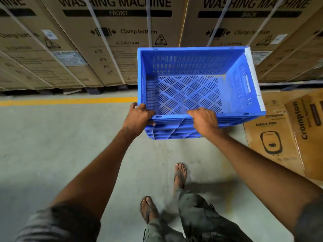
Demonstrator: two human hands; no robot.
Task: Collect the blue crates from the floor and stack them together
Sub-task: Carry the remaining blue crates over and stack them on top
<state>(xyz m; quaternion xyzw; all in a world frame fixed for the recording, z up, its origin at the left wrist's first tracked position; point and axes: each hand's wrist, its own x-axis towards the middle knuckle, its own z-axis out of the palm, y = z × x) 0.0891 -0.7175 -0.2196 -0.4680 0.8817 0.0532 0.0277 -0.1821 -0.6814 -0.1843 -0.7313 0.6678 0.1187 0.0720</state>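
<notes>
Centrally, the left hand (pixel 139 117) and right hand (pixel 203 119) each close over the near rim of the empty blue crate (pixel 195 81), held clear of the floor (pixel 61 137) before the washing-machine cartons (pixel 111 41). With both grips on one edge, the far side could dip and the crate twist free. Its underside is hidden, and no other crates or stack appear in view.

One blue crate (pixel 195 81), three washing-machine cartons (pixel 122 41), one Crompton box (pixel 286 133)
</notes>
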